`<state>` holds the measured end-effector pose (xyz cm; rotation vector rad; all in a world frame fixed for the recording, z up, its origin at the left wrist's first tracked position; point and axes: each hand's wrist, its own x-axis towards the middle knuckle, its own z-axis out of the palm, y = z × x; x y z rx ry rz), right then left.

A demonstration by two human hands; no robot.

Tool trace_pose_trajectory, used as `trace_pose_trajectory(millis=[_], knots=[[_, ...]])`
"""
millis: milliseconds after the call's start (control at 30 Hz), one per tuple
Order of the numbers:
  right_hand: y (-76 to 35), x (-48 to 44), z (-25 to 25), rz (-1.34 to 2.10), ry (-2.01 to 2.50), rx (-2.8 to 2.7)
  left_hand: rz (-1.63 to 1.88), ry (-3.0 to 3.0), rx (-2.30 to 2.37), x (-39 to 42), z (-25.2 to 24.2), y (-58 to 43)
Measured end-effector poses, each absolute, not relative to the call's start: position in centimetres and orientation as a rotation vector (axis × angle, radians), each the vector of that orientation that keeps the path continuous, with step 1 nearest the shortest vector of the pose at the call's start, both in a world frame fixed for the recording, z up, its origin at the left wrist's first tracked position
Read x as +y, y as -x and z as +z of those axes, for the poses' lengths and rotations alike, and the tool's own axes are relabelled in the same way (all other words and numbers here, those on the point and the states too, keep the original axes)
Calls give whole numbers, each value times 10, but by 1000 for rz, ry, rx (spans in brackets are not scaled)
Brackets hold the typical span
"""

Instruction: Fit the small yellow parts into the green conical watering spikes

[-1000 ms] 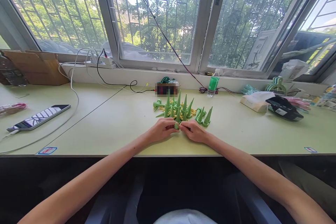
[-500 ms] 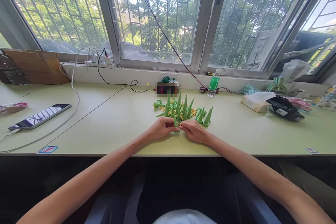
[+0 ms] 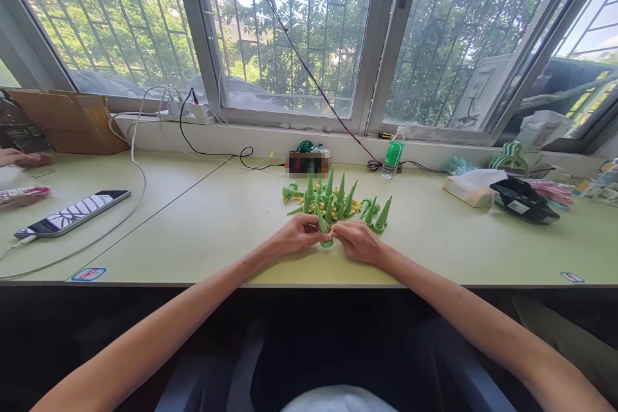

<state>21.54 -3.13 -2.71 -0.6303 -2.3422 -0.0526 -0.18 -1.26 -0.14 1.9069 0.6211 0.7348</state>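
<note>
My left hand (image 3: 297, 235) is closed around a green plastic watering spike (image 3: 322, 224), which stands point up and leans a little to the left. On the spike's right side, my right hand (image 3: 358, 241) pinches a small yellow piece (image 3: 331, 229), mostly hidden by the fingertips. Just beyond both hands, several more green spikes (image 3: 340, 196) stand upright or lie on their sides. Small yellow pieces (image 3: 356, 206) are heaped among them.
A green-labelled bottle (image 3: 393, 154) stands behind the spikes. Tissues (image 3: 468, 187) and a black packet (image 3: 524, 199) lie right. To the left are a phone (image 3: 72, 214), a white cable (image 3: 140, 199) and another person's hand (image 3: 19, 158). The table edge (image 3: 318, 284) runs beneath my forearms.
The held spike has tilted slightly, its tip moving left. Both of my hands stay nearly in place. Another person's hand has come in at the left edge.
</note>
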Motion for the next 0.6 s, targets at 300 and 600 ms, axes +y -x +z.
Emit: trace_pose_trajectory(millis=[300,600], knots=[[-213,-29,-28,101,806,-2321,932,-2321,642,-6,-13,2],[-213,-29,-27,218,878,-2287,986,-2497,637,-6,-12,2]])
